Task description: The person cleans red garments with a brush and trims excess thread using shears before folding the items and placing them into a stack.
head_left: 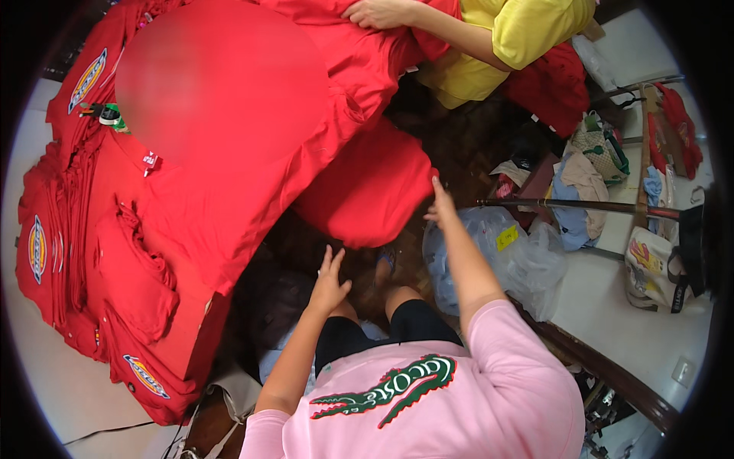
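Note:
From the right, my right hand (441, 205) reaches up to the rounded edge of a red garment piece (371, 187). Its fingertips are closed on that edge. The piece hangs down beside the table in a broad curve, and its upper part runs behind other red cloth. My left hand (330, 284) is open below the piece, fingers apart, holding nothing. A large red T-shirt (252, 153) lies spread over the table, its side draping over the edge. Part of it is blurred.
A co-worker in a yellow shirt (535, 34) rests a hand (378, 13) on the red cloth. Folded red shirts (57, 237) are stacked at left. Clear plastic bags (497, 252) stand at my right, under a metal rail (581, 205). A canvas bag (654, 268) hangs farther right.

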Motion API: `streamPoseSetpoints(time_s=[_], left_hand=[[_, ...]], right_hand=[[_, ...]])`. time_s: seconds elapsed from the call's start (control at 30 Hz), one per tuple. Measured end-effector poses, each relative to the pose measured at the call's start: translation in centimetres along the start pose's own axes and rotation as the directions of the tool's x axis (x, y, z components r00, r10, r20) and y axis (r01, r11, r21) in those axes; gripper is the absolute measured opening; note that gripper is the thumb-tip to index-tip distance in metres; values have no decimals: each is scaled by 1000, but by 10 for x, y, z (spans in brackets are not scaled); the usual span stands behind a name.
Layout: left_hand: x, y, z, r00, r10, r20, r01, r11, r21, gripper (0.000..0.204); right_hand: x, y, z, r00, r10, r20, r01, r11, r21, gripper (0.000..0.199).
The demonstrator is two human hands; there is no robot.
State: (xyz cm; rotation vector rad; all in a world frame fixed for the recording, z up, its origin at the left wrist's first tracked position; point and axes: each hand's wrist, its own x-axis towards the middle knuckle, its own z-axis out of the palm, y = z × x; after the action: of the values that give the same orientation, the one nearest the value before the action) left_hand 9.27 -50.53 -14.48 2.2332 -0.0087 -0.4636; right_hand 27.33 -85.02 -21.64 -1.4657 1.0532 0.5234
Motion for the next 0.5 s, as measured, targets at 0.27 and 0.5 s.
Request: streamPoseSetpoints(time_s=[0.27, 0.5], left_hand=[[113, 10, -18, 992, -63, -107, 92, 953, 290, 84], [68, 1, 2, 999, 20, 31, -30, 928, 372, 89]], right_hand=[[13, 77, 89, 934, -56, 353, -197, 743, 639, 101], [-28, 159, 63, 952, -31, 305, -217, 635, 741, 99]])
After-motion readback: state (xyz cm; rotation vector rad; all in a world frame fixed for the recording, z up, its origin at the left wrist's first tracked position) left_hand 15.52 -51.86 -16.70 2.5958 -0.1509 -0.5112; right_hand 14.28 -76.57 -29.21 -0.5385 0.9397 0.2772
